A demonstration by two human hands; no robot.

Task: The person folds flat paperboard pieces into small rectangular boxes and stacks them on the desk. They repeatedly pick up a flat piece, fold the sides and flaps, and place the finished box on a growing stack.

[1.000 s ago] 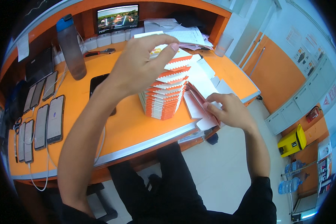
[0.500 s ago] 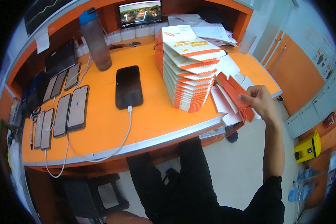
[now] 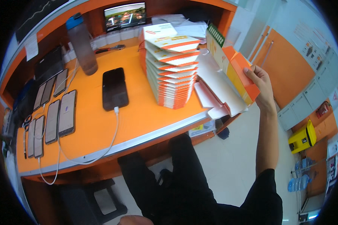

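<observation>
My right hand [image 3: 263, 84] is raised past the desk's right end. Its thumb and fingers pinch the orange edge of a folded carton [image 3: 233, 71] with yellow, white and green panels. The carton tilts upright above several unfolded white cartons [image 3: 218, 84] lying at the desk's corner. To the left of these rises a tall stack of white and orange cartons [image 3: 172, 67], nested with zigzag edges showing. Of my left arm only a small patch of skin [image 3: 136, 220] shows at the lower edge; its fingers are hidden.
On the orange desk [image 3: 90, 123] lie a black phone [image 3: 115, 89] on a white cable, several other phones [image 3: 67, 112], a grey bottle [image 3: 84, 52] with blue lid, and pliers [image 3: 110, 48]. A lit screen [image 3: 125, 17] stands behind. A black stool [image 3: 97, 202] is below.
My right hand has lifted the carton up off the flat cartons, so its printed side and green edge show. The whole view has shifted slightly, moving the desk leftward in the picture.
</observation>
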